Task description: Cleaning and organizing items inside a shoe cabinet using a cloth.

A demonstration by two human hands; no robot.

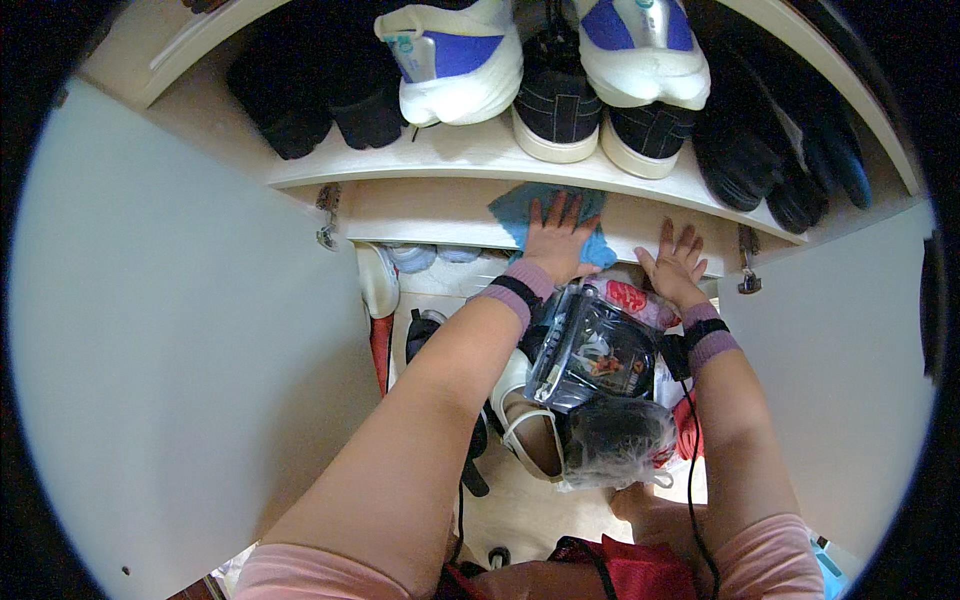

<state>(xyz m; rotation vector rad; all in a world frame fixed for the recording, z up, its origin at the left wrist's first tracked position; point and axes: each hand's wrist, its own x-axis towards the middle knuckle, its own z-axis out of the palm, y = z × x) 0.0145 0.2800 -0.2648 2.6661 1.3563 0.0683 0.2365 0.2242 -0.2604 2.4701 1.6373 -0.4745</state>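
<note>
My left hand point(559, 244) lies flat with fingers spread over a blue cloth point(517, 208), pressing it on the white lower shelf point(435, 214) of a shoe cabinet. Part of the cloth is hidden under the palm. To the right, my right hand point(673, 264) is spread at the same shelf, its fingertips on or close to the board, and it holds nothing. Just below the hands are a clear zippered plastic pouch point(600, 352) with dark contents and a pink-and-red plastic package point(630, 298).
White-and-blue sneakers point(461, 67) and black shoes point(556, 120) stand on the upper shelf. Open cabinet doors flank me at left point(187, 337) and right point(825, 360). On the floor are a white strap shoe point(529, 435) and a plastic-wrapped dark bundle point(619, 442). A black cable point(694, 465) hangs by my right forearm.
</note>
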